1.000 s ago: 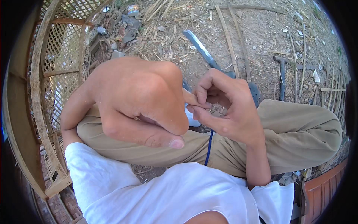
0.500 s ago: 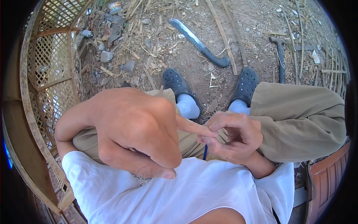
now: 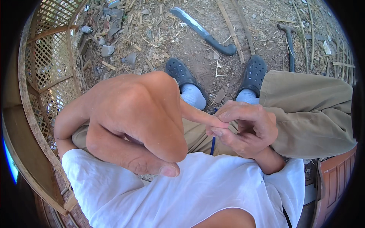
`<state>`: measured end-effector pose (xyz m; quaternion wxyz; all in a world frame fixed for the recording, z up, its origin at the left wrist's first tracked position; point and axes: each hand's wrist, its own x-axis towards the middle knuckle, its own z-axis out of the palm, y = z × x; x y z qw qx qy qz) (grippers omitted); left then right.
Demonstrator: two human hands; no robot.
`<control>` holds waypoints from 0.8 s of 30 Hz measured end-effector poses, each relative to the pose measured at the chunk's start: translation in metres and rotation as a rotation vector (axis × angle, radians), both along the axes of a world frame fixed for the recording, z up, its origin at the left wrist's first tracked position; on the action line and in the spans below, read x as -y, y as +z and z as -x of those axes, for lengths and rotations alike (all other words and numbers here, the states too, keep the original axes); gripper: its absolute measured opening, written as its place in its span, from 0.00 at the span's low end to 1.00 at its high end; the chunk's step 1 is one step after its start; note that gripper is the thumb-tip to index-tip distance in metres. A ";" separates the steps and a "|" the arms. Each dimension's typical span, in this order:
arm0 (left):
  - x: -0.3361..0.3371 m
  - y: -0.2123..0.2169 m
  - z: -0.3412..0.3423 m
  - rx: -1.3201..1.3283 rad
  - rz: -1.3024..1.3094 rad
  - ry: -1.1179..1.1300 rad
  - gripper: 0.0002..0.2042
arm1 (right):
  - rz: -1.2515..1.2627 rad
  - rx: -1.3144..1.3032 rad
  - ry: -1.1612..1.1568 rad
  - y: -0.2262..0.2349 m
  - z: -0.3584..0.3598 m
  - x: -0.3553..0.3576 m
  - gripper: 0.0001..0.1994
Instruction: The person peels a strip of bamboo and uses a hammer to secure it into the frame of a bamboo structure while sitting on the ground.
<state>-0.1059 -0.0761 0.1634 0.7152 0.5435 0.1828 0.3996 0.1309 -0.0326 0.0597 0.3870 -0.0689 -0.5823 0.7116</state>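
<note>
My left hand (image 3: 131, 114) is raised close to the view over my lap, its index finger stretched to the right. The other fingers and the thumb are curled in, and I see nothing held in them. My right hand (image 3: 251, 131) pinches the tip of that left index finger between thumb and fingers. Whether something tiny sits at the pinch is too small to tell. A thin blue cord (image 3: 213, 146) hangs just below the right hand, against my khaki trousers (image 3: 308, 110).
A machete (image 3: 201, 30) with a dark handle lies on the littered dirt ahead. To the right are a hammer (image 3: 289, 41) and wooden strips (image 3: 230, 26). A lattice-sided wooden frame (image 3: 49, 60) stands at left, a brown panel (image 3: 336, 182) at lower right.
Ground objects sit slightly higher in the picture, and my left hand looks nearer. The joined fingertips have shifted slightly right; the pinch continues.
</note>
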 end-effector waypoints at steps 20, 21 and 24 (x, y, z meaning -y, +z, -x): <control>0.008 -0.001 -0.002 -0.073 0.033 0.050 0.21 | -0.173 -0.106 -0.076 -0.003 0.012 0.000 0.14; 0.007 -0.001 -0.002 -0.079 0.038 0.046 0.21 | -0.186 -0.131 -0.083 -0.003 0.013 0.000 0.14; 0.007 0.000 -0.002 -0.100 0.035 0.034 0.20 | -0.206 -0.160 -0.086 -0.004 0.014 -0.001 0.14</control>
